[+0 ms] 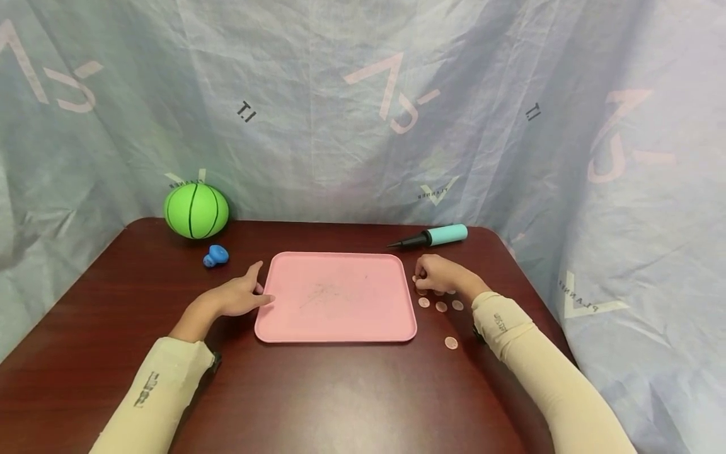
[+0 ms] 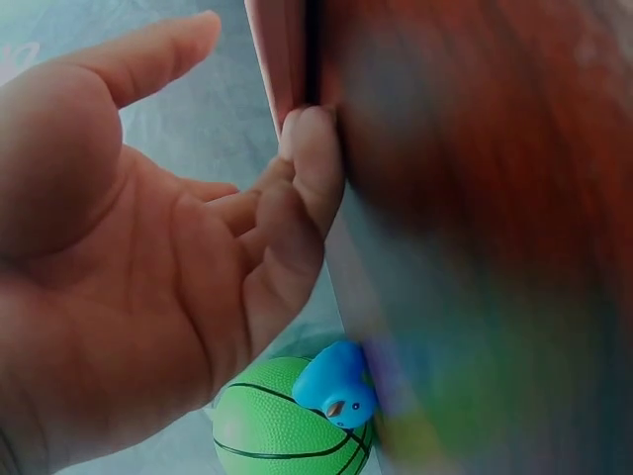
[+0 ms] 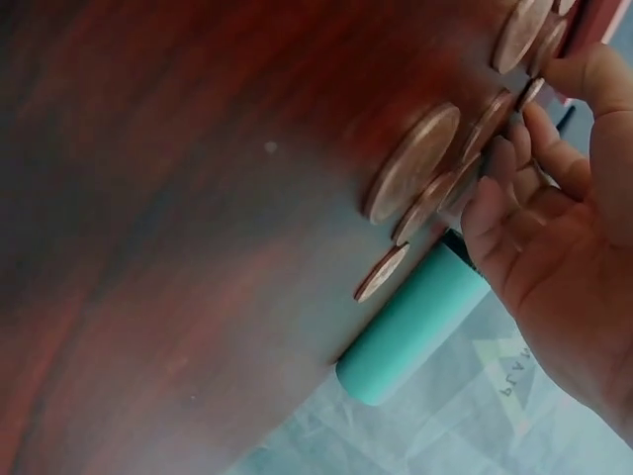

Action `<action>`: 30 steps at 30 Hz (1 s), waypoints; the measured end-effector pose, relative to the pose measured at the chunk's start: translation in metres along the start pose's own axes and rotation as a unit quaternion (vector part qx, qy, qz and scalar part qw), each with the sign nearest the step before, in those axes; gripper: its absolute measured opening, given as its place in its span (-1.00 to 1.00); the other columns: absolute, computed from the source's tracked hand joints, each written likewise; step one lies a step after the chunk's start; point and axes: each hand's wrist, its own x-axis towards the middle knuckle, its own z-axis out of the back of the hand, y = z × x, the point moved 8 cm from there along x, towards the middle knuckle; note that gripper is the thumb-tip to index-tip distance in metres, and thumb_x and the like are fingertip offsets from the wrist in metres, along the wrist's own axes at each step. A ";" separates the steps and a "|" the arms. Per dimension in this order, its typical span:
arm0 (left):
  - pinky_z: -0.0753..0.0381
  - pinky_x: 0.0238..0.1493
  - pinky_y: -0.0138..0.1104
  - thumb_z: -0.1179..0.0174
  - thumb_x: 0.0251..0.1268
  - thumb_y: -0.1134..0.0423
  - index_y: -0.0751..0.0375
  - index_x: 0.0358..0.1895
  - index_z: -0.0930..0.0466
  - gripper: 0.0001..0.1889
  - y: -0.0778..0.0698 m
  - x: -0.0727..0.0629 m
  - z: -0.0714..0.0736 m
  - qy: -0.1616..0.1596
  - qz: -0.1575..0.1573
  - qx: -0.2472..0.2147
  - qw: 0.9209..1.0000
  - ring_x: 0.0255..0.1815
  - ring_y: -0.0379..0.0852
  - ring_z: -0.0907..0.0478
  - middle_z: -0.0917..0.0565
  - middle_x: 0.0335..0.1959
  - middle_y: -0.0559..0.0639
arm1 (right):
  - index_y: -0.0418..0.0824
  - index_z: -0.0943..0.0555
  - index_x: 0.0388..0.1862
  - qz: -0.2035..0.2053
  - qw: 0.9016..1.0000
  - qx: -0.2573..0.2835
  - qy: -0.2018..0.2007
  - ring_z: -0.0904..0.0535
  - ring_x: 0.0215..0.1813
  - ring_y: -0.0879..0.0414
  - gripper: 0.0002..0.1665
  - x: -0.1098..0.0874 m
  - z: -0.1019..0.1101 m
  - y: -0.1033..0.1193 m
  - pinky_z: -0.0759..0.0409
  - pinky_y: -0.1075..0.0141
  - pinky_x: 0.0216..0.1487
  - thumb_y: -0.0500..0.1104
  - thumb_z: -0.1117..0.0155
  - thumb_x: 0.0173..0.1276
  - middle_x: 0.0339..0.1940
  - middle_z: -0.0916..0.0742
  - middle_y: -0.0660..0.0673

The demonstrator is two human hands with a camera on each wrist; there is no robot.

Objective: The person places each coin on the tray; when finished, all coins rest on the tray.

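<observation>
A pink tray (image 1: 340,315) lies flat on the dark wooden table. My left hand (image 1: 238,296) is at its left edge, thumb over the rim and the other fingers outside. Seen from the left wrist, the fingertips (image 2: 315,148) are right against the tray's side (image 2: 282,59). Beyond the tray's right edge, my right hand (image 1: 441,275) is low over a group of copper-coloured coins (image 1: 441,307). Its thumb and forefinger pinch one small coin (image 3: 532,94), tilted up in the right wrist view. Several other coins (image 3: 413,163) lie under and around this hand.
A green ball (image 1: 196,211) and a blue toy duck (image 1: 216,255) are at the back left. Towards the back right lies a teal hand pump (image 1: 448,234) with a black nozzle. One coin (image 1: 450,343) lies apart, nearer the front. A printed cloth (image 1: 317,126) hangs behind the table.
</observation>
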 end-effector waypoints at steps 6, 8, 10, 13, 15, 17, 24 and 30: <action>-0.45 0.03 -0.08 -0.19 0.39 -0.02 0.55 0.49 0.33 0.03 0.001 0.000 -0.001 0.011 0.003 -0.010 1.000 -0.13 -0.02 -0.49 -0.59 -0.06 0.16 | -0.21 -0.54 -0.32 0.012 1.000 -0.023 -0.009 -0.52 -0.62 0.21 -0.84 -0.001 0.000 0.001 -0.52 0.32 -0.48 -0.16 -0.30 0.19 -0.40 -0.57 -0.06; -0.45 -0.01 -0.11 -0.18 0.39 -0.01 0.55 0.49 0.33 0.02 0.001 0.000 -0.001 0.012 0.002 -0.013 1.000 -0.14 -0.03 -0.49 -0.58 -0.07 0.15 | -0.20 -0.54 -0.34 0.008 1.000 -0.021 -0.012 -0.52 -0.64 0.20 -0.84 -0.001 0.001 0.001 -0.52 0.32 -0.53 -0.16 -0.31 0.17 -0.44 -0.58 -0.04; -0.44 -0.04 -0.14 -0.18 0.39 -0.01 0.55 0.49 0.32 0.01 0.002 0.001 -0.001 0.013 0.002 -0.013 1.000 -0.16 -0.04 -0.48 -0.58 -0.09 0.13 | -0.19 -0.54 -0.35 0.004 1.000 -0.016 -0.013 -0.53 -0.67 0.20 -0.84 -0.001 0.002 0.001 -0.52 0.32 -0.57 -0.16 -0.32 0.16 -0.49 -0.60 -0.02; -0.44 -0.10 -0.18 -0.18 0.40 0.00 0.56 0.49 0.30 0.00 0.003 0.001 -0.001 0.014 0.002 -0.014 1.000 -0.19 -0.06 -0.47 -0.56 -0.12 0.12 | -0.19 -0.56 -0.35 0.001 1.000 -0.015 -0.014 -0.53 -0.68 0.20 -0.84 -0.001 0.004 0.002 -0.53 0.31 -0.58 -0.16 -0.33 0.14 -0.53 -0.62 0.00; -0.44 -0.12 -0.20 -0.18 0.40 0.01 0.57 0.49 0.28 -0.02 0.003 0.001 -0.001 0.014 0.001 -0.014 1.000 -0.21 -0.08 -0.47 -0.56 -0.14 0.10 | -0.20 -0.56 -0.35 0.002 1.000 -0.016 -0.016 -0.53 -0.67 0.20 -0.83 -0.001 0.004 0.002 -0.53 0.32 -0.58 -0.16 -0.34 0.14 -0.53 -0.62 0.00; -0.44 -0.15 -0.22 -0.18 0.40 0.03 0.57 0.49 0.28 -0.02 0.003 0.001 -0.001 0.015 -0.002 -0.015 1.000 -0.23 -0.09 -0.47 -0.57 -0.16 0.09 | -0.20 -0.57 -0.36 0.006 1.000 -0.019 -0.017 -0.53 -0.67 0.21 -0.83 -0.001 0.004 0.002 -0.52 0.33 -0.58 -0.16 -0.35 0.13 -0.54 -0.61 0.01; -0.49 -0.29 -0.25 -0.17 0.41 0.04 0.55 0.48 0.45 0.04 0.005 0.000 -0.004 0.030 0.013 -0.046 0.998 -0.33 -0.09 -0.47 -0.54 -0.20 0.09 | -0.10 -0.64 -0.47 0.024 0.999 -0.035 -0.034 -0.54 -0.66 0.28 -0.88 -0.002 0.009 -0.001 -0.55 0.35 -0.47 -0.11 -0.41 0.05 -0.62 -0.65 0.11; -0.57 -0.26 -0.19 -0.17 0.40 -0.03 0.53 0.48 0.49 0.09 0.006 0.000 -0.007 0.068 0.032 -0.053 0.996 -0.20 -0.03 -0.48 -0.49 -0.12 0.16 | -0.10 -0.64 -0.50 0.066 0.994 -0.033 -0.085 -0.50 -0.54 0.25 -0.93 -0.007 0.034 0.016 -0.53 0.31 -0.41 -0.17 -0.38 0.04 -0.60 -0.63 0.11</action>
